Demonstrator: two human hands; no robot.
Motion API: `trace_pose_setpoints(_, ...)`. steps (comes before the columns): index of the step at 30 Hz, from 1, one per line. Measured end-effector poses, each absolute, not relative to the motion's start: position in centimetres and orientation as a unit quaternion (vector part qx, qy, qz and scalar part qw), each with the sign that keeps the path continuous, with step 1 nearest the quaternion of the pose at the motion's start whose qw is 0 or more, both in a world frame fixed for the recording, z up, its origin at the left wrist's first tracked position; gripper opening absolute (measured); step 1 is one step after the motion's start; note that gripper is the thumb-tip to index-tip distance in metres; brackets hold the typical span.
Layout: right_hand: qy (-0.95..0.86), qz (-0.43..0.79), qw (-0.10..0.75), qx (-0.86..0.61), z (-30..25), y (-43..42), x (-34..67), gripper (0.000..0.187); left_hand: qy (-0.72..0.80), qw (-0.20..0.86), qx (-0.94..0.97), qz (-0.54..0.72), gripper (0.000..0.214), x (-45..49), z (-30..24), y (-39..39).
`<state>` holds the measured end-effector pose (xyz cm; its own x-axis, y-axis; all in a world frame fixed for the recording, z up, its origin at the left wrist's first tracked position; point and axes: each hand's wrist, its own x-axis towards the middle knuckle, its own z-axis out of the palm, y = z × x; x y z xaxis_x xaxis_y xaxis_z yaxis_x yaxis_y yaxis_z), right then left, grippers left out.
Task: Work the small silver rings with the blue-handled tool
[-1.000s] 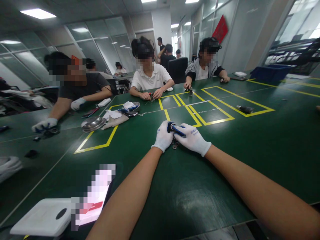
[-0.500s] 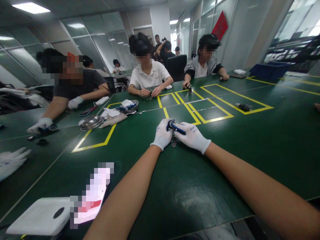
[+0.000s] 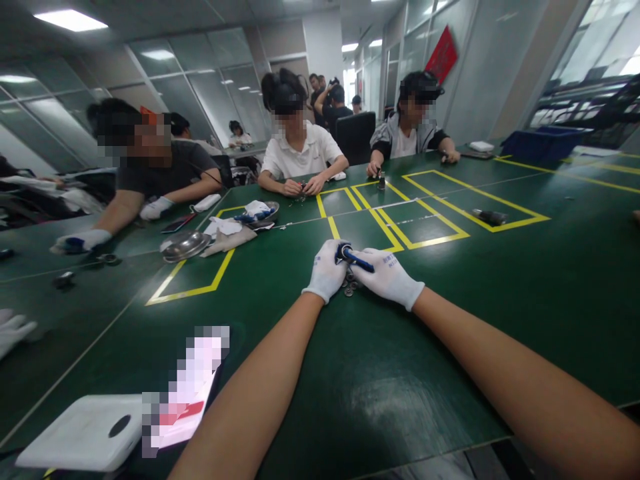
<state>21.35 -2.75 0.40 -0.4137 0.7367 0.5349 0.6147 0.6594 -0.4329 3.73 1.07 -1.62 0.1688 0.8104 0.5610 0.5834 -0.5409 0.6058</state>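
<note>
My left hand [image 3: 324, 273], in a white glove, is closed around a small round part [image 3: 343, 251] with a shiny metal rim. My right hand [image 3: 391, 276], gloved too, grips a slim blue-handled tool [image 3: 361, 261], its near end against the round part. The tool's tip is too small to make out. Just below both hands, several small metal rings [image 3: 349, 288] lie on the green table [image 3: 400, 353].
A phone [image 3: 193, 393] and a white box-like device [image 3: 80, 430] lie at front left. Beyond are a metal bowl [image 3: 184, 247], cloths [image 3: 227, 235] and yellow tape outlines [image 3: 430, 239]. A dark cylindrical part [image 3: 490, 217] lies right. Co-workers sit across and to the left.
My hands keep the same hold on the round part and the tool. At the left, a co-worker's gloved hand has shifted, and another glove at the left edge has drawn back.
</note>
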Motion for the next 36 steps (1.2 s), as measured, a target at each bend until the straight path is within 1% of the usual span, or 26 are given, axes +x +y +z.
trace_pose_setpoints(13, -0.84, 0.108, 0.355, -0.397, 0.4, -2.78, 21.31, 0.016, 0.464, 0.104, 0.76, 0.444, 0.026, 3.73, -1.71, 1.12)
trace_pose_setpoints(21, -0.841, 0.11, 0.353, -0.395, 0.22, -2.56, 21.6, 0.021, 0.448, 0.103, 0.776, 0.432, 0.033, 3.83, -1.63, 0.96)
trace_pose_setpoints(25, -0.841, 0.102, 0.356, -0.394, 0.18, -2.48, 21.79, 0.024, 0.447, 0.103, 0.783, 0.421, 0.032, 3.88, -1.57, 0.94)
trace_pose_setpoints(36, -0.835, 0.12, 0.359, -0.399, -0.03, -2.48, 21.35, 0.014, 0.443, 0.091, 0.78, 0.432, 0.026, 3.82, -1.76, 1.17)
